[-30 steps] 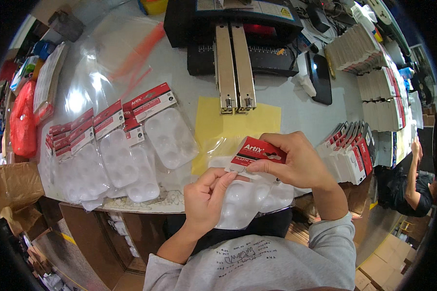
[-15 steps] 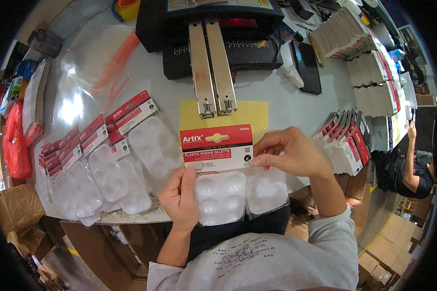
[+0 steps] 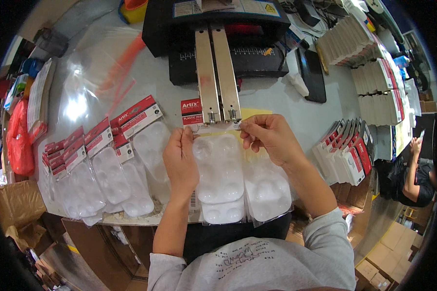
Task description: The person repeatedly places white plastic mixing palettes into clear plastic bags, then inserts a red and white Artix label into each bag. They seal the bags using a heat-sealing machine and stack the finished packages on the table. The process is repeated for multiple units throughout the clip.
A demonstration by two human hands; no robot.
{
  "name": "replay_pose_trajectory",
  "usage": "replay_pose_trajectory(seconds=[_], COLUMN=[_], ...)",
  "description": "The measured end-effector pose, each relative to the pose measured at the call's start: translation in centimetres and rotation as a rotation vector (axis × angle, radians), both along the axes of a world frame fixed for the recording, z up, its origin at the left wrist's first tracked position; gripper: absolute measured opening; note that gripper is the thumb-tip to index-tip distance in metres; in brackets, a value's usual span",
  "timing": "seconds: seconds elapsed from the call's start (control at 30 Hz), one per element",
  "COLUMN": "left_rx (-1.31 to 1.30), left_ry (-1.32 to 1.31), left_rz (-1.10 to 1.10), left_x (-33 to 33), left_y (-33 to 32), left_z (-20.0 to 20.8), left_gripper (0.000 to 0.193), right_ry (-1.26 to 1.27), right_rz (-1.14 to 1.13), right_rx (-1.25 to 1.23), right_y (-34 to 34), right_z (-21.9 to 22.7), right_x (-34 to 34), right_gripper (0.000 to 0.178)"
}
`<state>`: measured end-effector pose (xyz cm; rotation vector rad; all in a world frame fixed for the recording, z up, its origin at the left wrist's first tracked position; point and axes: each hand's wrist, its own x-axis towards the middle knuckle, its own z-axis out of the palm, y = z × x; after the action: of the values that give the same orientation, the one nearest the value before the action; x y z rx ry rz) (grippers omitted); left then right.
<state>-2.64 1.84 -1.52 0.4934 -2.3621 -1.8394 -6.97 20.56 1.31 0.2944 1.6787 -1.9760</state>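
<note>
A red-and-white header card (image 3: pixel 191 110) lies partly under the two metal arms (image 3: pixel 211 77) of a black stapling machine (image 3: pixel 157 34). My left hand (image 3: pixel 180 157) pinches the card's lower left corner, and my right hand (image 3: pixel 269 138) pinches its lower right corner. Below the card hangs a white plastic paint palette (image 3: pixel 219 169) with round wells, in a clear bag. Another white palette (image 3: pixel 223 212) shows under its lower end. To the right, beneath my right wrist, lies one more bagged palette (image 3: pixel 268 196). The card's middle is hidden by the metal arms.
Several carded palettes (image 3: pixel 109 174) lie overlapping on the left. Clear plastic bags (image 3: pixel 80 72) are behind them. A stack of folded header cards (image 3: pixel 344 153) stands at the right, with more card stacks (image 3: pixel 344 41) farther back. A dark phone (image 3: pixel 311 75) lies beside the machine.
Both hands have moved forward with the card and palette, bringing the card under the machine's metal arms. A palette beneath is now uncovered at the lower end.
</note>
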Motion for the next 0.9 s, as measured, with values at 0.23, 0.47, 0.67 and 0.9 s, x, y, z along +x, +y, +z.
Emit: replay_pose_trajectory(seconds=[0.23, 0.47, 0.67, 0.9], left_rx=[0.038, -0.560, -0.777, -0.142], left_ry=[-0.011, -0.210, 0.169, 0.252], left_rz=[0.011, 0.219, -0.249, -0.245], left_x=[0.4, 2.5, 5.5, 4.8], left_y=[-0.1, -7.4, 1.3, 5.0], left_z=[-2.5, 5.3, 3.3, 1.0], left_gripper=[0.028, 0.027, 0.031, 0.013], right_ry=[0.029, 0.813, 0.604, 0.456], right_rz=[0.022, -0.112, 0.021, -0.216], right_rx=[0.151, 1.124, 1.016, 1.184], right_y=[-0.3, 10.8, 24.1, 21.5], right_z=[-0.8, 7.4, 5.0, 7.5], right_x=[-0.1, 4.1, 8.1, 6.8], right_gripper=[0.019, 0.072, 0.103, 0.059])
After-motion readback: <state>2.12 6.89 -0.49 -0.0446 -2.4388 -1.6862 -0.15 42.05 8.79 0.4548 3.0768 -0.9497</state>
